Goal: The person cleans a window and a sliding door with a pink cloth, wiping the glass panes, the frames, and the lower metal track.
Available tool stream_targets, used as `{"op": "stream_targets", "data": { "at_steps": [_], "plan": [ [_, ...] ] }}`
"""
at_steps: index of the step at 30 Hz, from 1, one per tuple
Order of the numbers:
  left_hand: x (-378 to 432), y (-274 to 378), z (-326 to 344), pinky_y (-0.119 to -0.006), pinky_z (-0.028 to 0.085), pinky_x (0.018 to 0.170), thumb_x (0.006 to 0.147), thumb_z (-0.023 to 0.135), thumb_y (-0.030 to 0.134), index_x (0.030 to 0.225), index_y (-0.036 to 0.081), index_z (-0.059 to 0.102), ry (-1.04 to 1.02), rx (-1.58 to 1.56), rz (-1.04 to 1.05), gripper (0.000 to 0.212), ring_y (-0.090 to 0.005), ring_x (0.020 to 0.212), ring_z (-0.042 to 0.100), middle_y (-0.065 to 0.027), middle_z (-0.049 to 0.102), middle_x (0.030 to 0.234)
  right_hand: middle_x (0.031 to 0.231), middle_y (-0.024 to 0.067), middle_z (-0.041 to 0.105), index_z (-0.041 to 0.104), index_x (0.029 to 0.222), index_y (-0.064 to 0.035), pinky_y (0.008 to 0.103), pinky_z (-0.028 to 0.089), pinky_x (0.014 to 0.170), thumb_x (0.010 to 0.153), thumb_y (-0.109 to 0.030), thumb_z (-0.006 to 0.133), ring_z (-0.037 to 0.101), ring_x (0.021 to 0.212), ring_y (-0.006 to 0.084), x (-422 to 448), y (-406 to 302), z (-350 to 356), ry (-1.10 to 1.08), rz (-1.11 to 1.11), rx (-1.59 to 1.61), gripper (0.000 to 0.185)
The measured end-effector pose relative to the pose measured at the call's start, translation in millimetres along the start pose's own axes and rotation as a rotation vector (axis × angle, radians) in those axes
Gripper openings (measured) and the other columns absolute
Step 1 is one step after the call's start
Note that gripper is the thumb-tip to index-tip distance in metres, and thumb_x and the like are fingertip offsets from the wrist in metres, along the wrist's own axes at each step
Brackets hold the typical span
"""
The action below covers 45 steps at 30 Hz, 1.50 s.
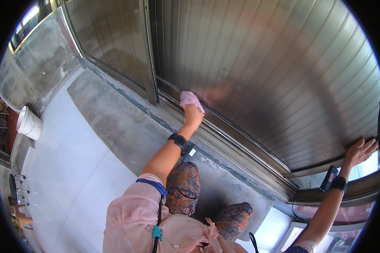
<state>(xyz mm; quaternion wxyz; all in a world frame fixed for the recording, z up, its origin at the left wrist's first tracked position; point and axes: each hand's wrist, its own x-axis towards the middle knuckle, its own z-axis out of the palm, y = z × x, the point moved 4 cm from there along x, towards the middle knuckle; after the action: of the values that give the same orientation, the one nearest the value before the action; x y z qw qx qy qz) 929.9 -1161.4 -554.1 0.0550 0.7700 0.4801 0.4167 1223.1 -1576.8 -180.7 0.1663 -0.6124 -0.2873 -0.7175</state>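
My left hand (193,115) is closed on a pink cloth (190,98), which lies against the bottom rail of a ribbed metal sliding door panel (259,69). Below that rail runs the metal door track (231,147). Far to the right, my right hand (361,152) holds nothing; its fingers are extended at the panel's right edge, and whether the palm touches the frame I cannot tell. A black device is strapped at each wrist.
A second ribbed door panel (109,41) stands at the upper left. The concrete sill (114,107) borders a white tiled floor (72,151). A white bucket (30,123) stands at the far left, above a small stool (21,218). A cable hangs near my right forearm.
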Motion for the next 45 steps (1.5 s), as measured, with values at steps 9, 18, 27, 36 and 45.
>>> {"op": "stream_targets", "data": {
  "at_steps": [9,18,27,36,45],
  "plan": [
    [25,-15,9,-0.040,0.036,0.075,0.068,0.051,0.017,0.062,0.001,0.060,-0.449,0.153,-0.188,0.019,-0.0295,0.071,0.056,-0.0195,0.059,0.068,0.133,0.0159,0.024,0.029,0.128,-0.0069,0.0401,0.017,0.100,0.086,-0.051,0.016,0.019,0.125,0.0286,-7,24,-4,0.011,-0.001,-0.098,0.062],
    [53,-65,-14,-0.040,0.037,0.070,0.064,0.053,0.015,0.058,0.002,0.060,-0.210,0.027,-0.257,0.016,-0.0325,0.066,0.056,-0.0180,0.059,0.066,0.133,0.0146,0.025,0.031,0.127,-0.0077,0.0394,0.018,0.099,0.085,-0.052,0.018,0.022,0.123,0.0280,-17,31,8,0.021,-0.002,-0.093,0.062],
    [-25,33,-1,-0.047,0.028,0.082,0.067,0.052,0.019,0.069,-0.005,0.059,-0.203,-0.113,-0.078,0.025,-0.0353,0.077,0.054,-0.0240,0.057,0.071,0.133,0.0140,0.025,0.031,0.127,-0.0091,0.0385,0.020,0.099,0.085,-0.051,0.016,0.023,0.123,0.0270,-11,40,-2,0.009,-0.019,-0.130,0.061],
    [50,-41,-32,-0.038,0.043,0.064,0.068,0.053,0.012,0.064,-0.001,0.060,-0.174,-0.117,-0.282,0.015,-0.0285,0.066,0.058,-0.0173,0.058,0.063,0.134,0.0137,0.024,0.030,0.128,-0.0118,0.0390,0.018,0.099,0.085,-0.051,0.018,0.022,0.124,0.0267,-11,23,2,0.012,0.016,-0.065,0.059],
    [-91,131,-9,-0.045,0.027,0.087,0.060,0.054,0.007,0.078,-0.006,0.055,-0.339,-0.366,0.127,0.022,-0.0379,0.092,0.045,-0.0222,0.055,0.080,0.133,0.0137,0.026,0.032,0.127,-0.0093,0.0382,0.019,0.098,0.086,-0.050,0.020,0.023,0.123,0.0265,-11,37,0,0.030,-0.013,-0.085,0.060]
  ]
}}
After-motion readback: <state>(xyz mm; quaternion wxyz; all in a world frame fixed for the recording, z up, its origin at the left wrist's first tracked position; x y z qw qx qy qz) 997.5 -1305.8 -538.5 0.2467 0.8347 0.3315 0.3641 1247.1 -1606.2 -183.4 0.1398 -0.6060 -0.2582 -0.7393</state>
